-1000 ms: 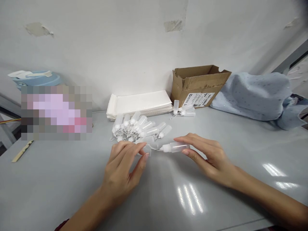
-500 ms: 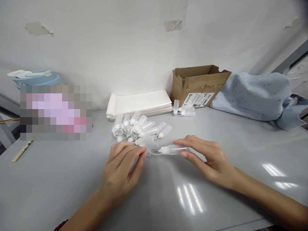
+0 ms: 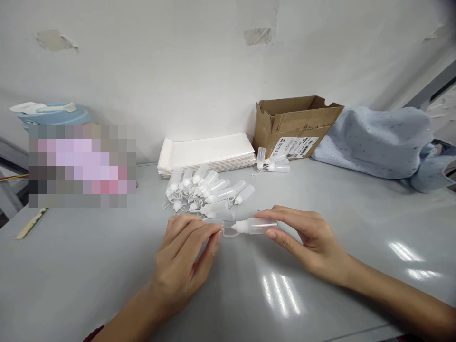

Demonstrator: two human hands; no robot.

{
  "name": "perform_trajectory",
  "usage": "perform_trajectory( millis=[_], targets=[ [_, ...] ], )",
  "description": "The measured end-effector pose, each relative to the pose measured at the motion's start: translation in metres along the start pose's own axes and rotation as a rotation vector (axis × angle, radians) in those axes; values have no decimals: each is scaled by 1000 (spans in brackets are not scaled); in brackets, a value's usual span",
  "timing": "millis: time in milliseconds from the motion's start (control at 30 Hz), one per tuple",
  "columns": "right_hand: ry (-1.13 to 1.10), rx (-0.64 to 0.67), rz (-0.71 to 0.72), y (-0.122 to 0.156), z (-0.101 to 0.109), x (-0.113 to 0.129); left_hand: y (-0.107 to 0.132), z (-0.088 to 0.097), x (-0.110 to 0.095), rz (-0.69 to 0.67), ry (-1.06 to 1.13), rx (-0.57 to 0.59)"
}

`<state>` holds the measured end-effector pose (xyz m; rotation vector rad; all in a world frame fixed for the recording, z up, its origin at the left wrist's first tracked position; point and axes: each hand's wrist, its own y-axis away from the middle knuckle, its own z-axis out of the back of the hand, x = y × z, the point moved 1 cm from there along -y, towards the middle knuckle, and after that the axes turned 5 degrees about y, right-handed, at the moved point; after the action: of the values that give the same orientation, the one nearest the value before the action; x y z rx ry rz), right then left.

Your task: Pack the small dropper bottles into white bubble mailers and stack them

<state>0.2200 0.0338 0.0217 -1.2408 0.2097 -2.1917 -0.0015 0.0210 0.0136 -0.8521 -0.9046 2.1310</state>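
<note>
Between the thumb and fingers of my right hand (image 3: 308, 240) lies a small translucent dropper bottle (image 3: 254, 226), on its side above the table with its white pointed nozzle toward the left. My left hand (image 3: 188, 254) pinches the bottle's tethered cap just left of that nozzle; the fingertips hide most of the cap. A white plastic tether (image 3: 230, 235) curves down between fingertips and bottle neck, and a thin dark line like a pin runs to the nozzle tip. Just behind my hands is a heap of similar dropper bottles (image 3: 204, 187).
White padded envelopes (image 3: 210, 152) are stacked against the wall. An open cardboard box (image 3: 299, 123) stands right of them, with several bottles (image 3: 278, 164) before it. Blue speckled fabric (image 3: 381, 142) lies far right. A blurred-out item and a light blue lid (image 3: 53, 114) are at left.
My left fingertips have moved slightly right, closer to the nozzle, and the tether now bows into a tighter loop. The thin dark line at the nozzle now shows. My right hand still holds the bottle.
</note>
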Motion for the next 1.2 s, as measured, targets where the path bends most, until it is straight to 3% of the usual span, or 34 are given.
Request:
perform_trajectory(
  millis=[600, 1200],
  targets=[
    [-48, 9, -23, 1, 1, 6, -3, 5, -4, -9, 43, 5],
    [25, 52, 120, -3, 1, 9, 0, 0, -7, -48, 49, 4]
  ],
)
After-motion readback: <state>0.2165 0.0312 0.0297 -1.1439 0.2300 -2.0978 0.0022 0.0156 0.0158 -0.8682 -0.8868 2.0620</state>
